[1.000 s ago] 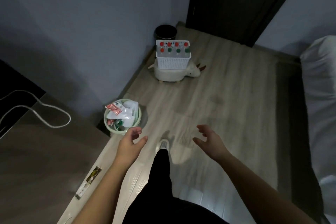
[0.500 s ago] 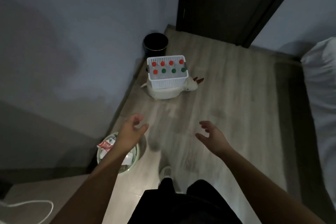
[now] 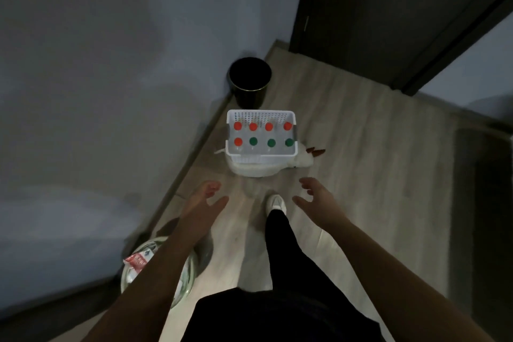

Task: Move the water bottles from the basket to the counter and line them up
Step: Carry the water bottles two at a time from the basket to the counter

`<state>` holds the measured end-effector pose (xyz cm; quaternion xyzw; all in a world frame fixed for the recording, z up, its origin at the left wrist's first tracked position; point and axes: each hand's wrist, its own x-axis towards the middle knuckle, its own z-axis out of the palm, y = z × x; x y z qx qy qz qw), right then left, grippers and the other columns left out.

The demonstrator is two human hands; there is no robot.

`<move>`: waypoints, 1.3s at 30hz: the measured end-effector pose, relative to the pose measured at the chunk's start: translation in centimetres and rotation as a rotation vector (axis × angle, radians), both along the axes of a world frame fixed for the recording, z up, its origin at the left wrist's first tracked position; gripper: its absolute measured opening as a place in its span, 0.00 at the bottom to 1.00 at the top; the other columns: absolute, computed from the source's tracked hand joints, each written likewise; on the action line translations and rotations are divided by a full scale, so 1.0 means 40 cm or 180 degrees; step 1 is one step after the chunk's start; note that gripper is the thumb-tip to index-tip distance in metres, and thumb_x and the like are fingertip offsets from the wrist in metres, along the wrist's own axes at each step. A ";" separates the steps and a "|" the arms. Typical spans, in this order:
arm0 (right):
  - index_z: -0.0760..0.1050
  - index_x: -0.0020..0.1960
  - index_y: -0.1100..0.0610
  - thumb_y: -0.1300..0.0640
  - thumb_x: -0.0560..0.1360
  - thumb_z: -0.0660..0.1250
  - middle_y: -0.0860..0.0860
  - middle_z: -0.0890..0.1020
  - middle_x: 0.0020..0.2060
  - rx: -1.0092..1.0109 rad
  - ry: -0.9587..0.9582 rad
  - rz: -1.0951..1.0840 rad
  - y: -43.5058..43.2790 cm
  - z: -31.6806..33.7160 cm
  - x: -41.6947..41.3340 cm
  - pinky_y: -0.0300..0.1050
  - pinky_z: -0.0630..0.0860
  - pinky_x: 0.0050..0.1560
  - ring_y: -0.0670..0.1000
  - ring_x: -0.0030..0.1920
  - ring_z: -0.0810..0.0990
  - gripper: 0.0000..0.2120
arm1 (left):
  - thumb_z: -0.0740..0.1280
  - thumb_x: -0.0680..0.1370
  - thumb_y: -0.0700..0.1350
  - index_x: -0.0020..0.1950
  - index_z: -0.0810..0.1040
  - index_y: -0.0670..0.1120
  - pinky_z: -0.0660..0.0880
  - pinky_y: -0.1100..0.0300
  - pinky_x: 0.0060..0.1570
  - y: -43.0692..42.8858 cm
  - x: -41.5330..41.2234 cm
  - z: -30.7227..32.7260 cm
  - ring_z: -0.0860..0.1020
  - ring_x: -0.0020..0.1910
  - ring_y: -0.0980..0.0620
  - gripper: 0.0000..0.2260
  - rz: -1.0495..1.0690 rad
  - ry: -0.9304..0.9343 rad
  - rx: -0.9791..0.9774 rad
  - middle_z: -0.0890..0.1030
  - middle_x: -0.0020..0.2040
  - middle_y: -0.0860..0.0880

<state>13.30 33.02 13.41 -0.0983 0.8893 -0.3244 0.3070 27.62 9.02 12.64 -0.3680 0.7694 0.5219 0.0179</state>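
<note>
1. Closer than half a second ago, the white basket (image 3: 261, 116) now fills more of the view and sits just above its middle. The pale green waste bin (image 3: 130, 276) with wrappers has slid down to 7 o'clock and lies partly under the left forearm.
2. The left hand (image 3: 204, 203) hangs over the floor at 7 o'clock from the basket and apart from it. Its fingers are spread and relaxed, the thumb stands off to the side, and it holds nothing.
3. The right hand (image 3: 316, 197) hangs at 5 o'clock from the basket, also apart from it. Its fingers are loosely curved and parted, and the palm is empty.
4. The water bottles (image 3: 253, 127) stand upright inside the basket in two rows of four. The far row has four red caps; the near row has one red cap at the 9 o'clock end, then three green.
5. The basket rests on a low white thing (image 3: 255, 169), possibly an animal-shaped stool, though blur hides its form. Reddish-brown points stick out at its 3 o'clock side.
6. A black bin (image 3: 249, 83) stands at 12 o'clock from the basket, beside the grey wall.
7. A dark door (image 3: 374, 22) fills the 1 o'clock corner.
8. A white shoe (image 3: 275, 203) stands on the wooden floor (image 3: 374, 175) between the two hands.
</note>
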 end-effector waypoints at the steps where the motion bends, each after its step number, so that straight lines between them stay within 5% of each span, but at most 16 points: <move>1: 0.69 0.70 0.56 0.52 0.74 0.72 0.53 0.76 0.64 0.0015 -0.0048 0.0111 -0.030 -0.008 -0.062 0.44 0.71 0.61 0.52 0.62 0.75 0.26 | 0.73 0.74 0.42 0.59 0.76 0.47 0.73 0.51 0.61 -0.007 -0.049 -0.009 0.77 0.58 0.48 0.14 0.0106 -0.0029 -0.0010 0.78 0.57 0.49; 7: 0.69 0.69 0.56 0.56 0.74 0.72 0.53 0.76 0.64 0.0081 -0.0361 0.0724 -0.236 -0.101 -0.376 0.39 0.68 0.60 0.52 0.64 0.74 0.26 | 0.72 0.75 0.46 0.64 0.74 0.47 0.73 0.57 0.56 -0.076 -0.312 -0.094 0.75 0.59 0.53 0.18 0.0336 -0.0371 -0.0018 0.75 0.59 0.55; 14: 0.64 0.71 0.55 0.57 0.75 0.69 0.52 0.73 0.64 0.0020 -0.0300 0.1126 -0.468 -0.387 -0.561 0.39 0.68 0.59 0.50 0.58 0.74 0.27 | 0.72 0.75 0.49 0.67 0.71 0.50 0.71 0.57 0.58 -0.192 -0.548 -0.345 0.71 0.58 0.59 0.22 0.0595 -0.0563 -0.0088 0.71 0.58 0.60; 19: 0.58 0.76 0.54 0.57 0.76 0.70 0.51 0.68 0.72 -0.0015 -0.0346 0.0824 -0.552 -0.606 -0.604 0.44 0.62 0.71 0.51 0.72 0.67 0.33 | 0.73 0.74 0.50 0.59 0.71 0.57 0.68 0.74 0.43 -0.261 -0.652 -0.556 0.72 0.46 0.72 0.17 0.0352 -0.0444 -0.0077 0.72 0.49 0.67; 23: 0.63 0.74 0.55 0.60 0.76 0.70 0.50 0.70 0.71 -0.0170 -0.0293 0.0735 -0.580 -0.722 -0.618 0.35 0.60 0.67 0.49 0.71 0.68 0.30 | 0.71 0.75 0.48 0.68 0.71 0.52 0.78 0.63 0.52 -0.306 -0.694 -0.698 0.77 0.54 0.62 0.22 -0.0131 -0.0496 -0.0261 0.78 0.58 0.57; 28: 0.70 0.69 0.58 0.63 0.75 0.70 0.52 0.74 0.68 -0.0273 0.0098 0.0582 -0.584 -0.783 -0.615 0.31 0.59 0.68 0.48 0.70 0.70 0.23 | 0.71 0.75 0.47 0.70 0.70 0.51 0.73 0.57 0.62 -0.347 -0.732 -0.773 0.75 0.61 0.56 0.23 -0.0631 -0.0486 -0.0522 0.76 0.65 0.53; 34: 0.73 0.68 0.58 0.62 0.74 0.72 0.53 0.76 0.67 -0.0480 0.0402 0.0474 -0.574 -0.790 -0.601 0.46 0.69 0.70 0.49 0.69 0.73 0.23 | 0.70 0.76 0.47 0.66 0.75 0.50 0.75 0.51 0.62 -0.357 -0.736 -0.778 0.77 0.61 0.54 0.19 -0.0715 -0.0188 -0.0716 0.78 0.64 0.51; 39: 0.74 0.65 0.57 0.59 0.73 0.74 0.49 0.78 0.63 -0.0777 0.0455 0.0305 -0.569 -0.712 -0.600 0.42 0.70 0.68 0.45 0.65 0.75 0.22 | 0.68 0.75 0.53 0.66 0.74 0.52 0.77 0.51 0.59 -0.361 -0.726 -0.708 0.77 0.60 0.57 0.20 -0.0607 -0.0010 -0.0567 0.78 0.62 0.54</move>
